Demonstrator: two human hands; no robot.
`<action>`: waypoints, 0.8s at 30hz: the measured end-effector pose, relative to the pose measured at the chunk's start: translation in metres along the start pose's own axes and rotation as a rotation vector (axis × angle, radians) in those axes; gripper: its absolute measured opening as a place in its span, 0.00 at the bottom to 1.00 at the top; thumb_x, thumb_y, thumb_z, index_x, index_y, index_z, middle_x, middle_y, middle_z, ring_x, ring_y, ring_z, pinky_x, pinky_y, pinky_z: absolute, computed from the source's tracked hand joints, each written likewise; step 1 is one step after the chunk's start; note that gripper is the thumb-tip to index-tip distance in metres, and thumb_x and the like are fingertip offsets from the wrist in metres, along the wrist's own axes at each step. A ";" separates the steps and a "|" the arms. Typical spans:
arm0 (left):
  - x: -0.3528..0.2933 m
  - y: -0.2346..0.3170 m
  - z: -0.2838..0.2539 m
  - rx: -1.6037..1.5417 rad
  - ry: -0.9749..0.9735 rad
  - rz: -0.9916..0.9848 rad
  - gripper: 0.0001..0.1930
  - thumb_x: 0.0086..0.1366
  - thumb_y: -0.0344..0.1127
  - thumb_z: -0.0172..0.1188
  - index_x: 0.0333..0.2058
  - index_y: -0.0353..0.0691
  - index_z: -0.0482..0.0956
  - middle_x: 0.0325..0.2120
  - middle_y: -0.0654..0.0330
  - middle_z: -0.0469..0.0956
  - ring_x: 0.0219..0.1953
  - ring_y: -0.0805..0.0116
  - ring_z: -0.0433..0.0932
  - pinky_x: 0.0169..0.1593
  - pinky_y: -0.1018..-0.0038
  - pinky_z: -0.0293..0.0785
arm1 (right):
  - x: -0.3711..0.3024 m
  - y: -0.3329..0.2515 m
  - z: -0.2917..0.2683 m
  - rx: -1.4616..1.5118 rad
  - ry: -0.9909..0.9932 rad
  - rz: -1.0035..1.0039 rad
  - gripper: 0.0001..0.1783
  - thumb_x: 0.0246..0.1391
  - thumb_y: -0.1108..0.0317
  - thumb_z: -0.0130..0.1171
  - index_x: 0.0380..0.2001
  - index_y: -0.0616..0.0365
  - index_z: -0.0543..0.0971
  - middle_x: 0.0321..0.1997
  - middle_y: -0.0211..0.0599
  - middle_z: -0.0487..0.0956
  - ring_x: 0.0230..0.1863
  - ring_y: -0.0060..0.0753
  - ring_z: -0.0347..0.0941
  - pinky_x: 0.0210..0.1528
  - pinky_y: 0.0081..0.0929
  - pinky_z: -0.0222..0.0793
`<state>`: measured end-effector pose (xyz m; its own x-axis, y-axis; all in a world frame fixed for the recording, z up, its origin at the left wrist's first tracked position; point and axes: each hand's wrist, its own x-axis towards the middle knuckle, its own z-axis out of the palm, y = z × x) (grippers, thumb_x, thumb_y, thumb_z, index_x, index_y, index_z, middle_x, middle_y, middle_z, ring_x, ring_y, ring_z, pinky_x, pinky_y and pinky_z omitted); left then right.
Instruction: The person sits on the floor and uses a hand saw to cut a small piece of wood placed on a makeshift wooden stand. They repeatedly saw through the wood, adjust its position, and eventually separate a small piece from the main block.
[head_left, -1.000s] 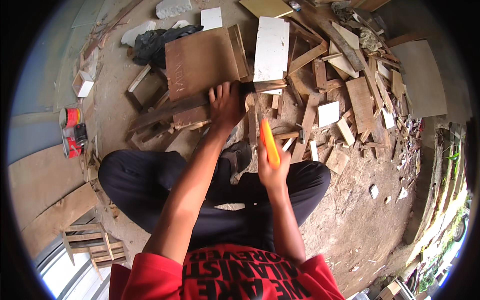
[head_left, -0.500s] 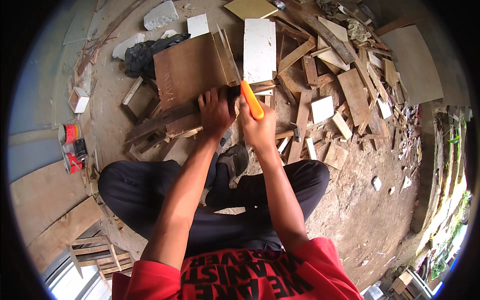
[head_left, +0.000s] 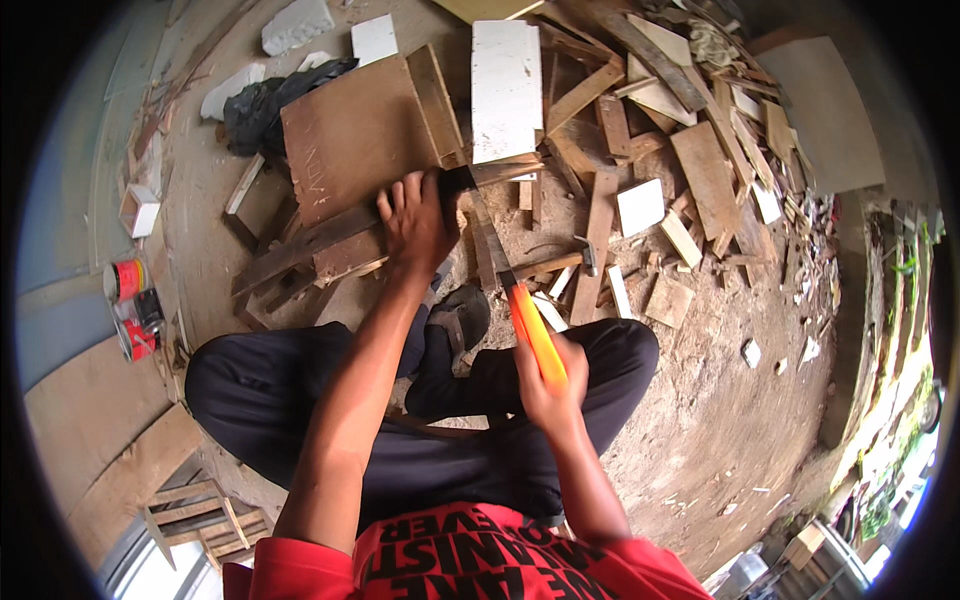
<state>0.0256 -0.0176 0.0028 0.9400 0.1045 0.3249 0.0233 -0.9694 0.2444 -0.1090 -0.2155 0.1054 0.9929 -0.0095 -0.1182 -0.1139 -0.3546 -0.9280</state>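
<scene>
Left hand (head_left: pixel 415 222): fingers spread flat, pinning the wooden batten (head_left: pixel 330 240) steady
Right hand (head_left: pixel 548 385): closed round orange-handled hammer (head_left: pixel 520 310), head at the batten
Hinterland: scrap wood pile (head_left: pixel 680 150)

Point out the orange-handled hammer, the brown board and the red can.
orange-handled hammer (head_left: pixel 537 340), head view, on the orange grip.
brown board (head_left: pixel 355 135), head view, on its flat face.
red can (head_left: pixel 124 279), head view, on its side.
</scene>
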 end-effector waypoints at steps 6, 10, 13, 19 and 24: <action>0.000 0.001 0.003 0.022 0.040 0.055 0.21 0.69 0.49 0.53 0.52 0.41 0.73 0.44 0.53 0.72 0.50 0.52 0.70 0.61 0.50 0.58 | 0.089 -0.017 0.049 0.049 0.055 -0.088 0.15 0.57 0.64 0.64 0.24 0.65 0.77 0.17 0.51 0.74 0.20 0.55 0.76 0.24 0.37 0.70; -0.002 -0.003 0.009 0.051 0.022 0.028 0.23 0.68 0.48 0.56 0.56 0.40 0.72 0.48 0.53 0.72 0.52 0.53 0.70 0.63 0.49 0.56 | -0.023 0.012 -0.006 0.036 -0.023 -0.002 0.07 0.54 0.72 0.65 0.26 0.63 0.78 0.16 0.44 0.76 0.16 0.43 0.77 0.21 0.33 0.69; -0.004 -0.003 0.006 0.032 0.025 0.009 0.22 0.66 0.46 0.59 0.55 0.41 0.73 0.49 0.53 0.72 0.54 0.52 0.70 0.64 0.49 0.55 | -0.110 0.028 -0.051 -0.024 -0.108 0.067 0.03 0.53 0.75 0.63 0.27 0.62 0.79 0.16 0.39 0.75 0.15 0.36 0.75 0.20 0.29 0.69; -0.003 0.002 -0.007 0.029 -0.016 0.003 0.21 0.67 0.47 0.56 0.53 0.41 0.72 0.46 0.53 0.72 0.52 0.51 0.70 0.61 0.49 0.57 | 0.026 -0.001 0.011 0.036 -0.016 0.034 0.17 0.58 0.64 0.65 0.21 0.65 0.76 0.15 0.47 0.73 0.13 0.39 0.70 0.20 0.35 0.65; 0.004 0.005 0.004 0.075 0.029 0.033 0.20 0.68 0.47 0.55 0.52 0.40 0.73 0.42 0.53 0.73 0.48 0.52 0.72 0.60 0.49 0.59 | 0.079 -0.015 0.039 0.099 0.046 -0.093 0.13 0.58 0.66 0.62 0.24 0.65 0.77 0.15 0.48 0.74 0.16 0.45 0.71 0.24 0.36 0.68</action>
<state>0.0312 -0.0229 0.0015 0.9306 0.0770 0.3578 0.0185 -0.9863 0.1642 -0.0307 -0.1743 0.0958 0.9996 -0.0248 -0.0161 -0.0220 -0.2618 -0.9649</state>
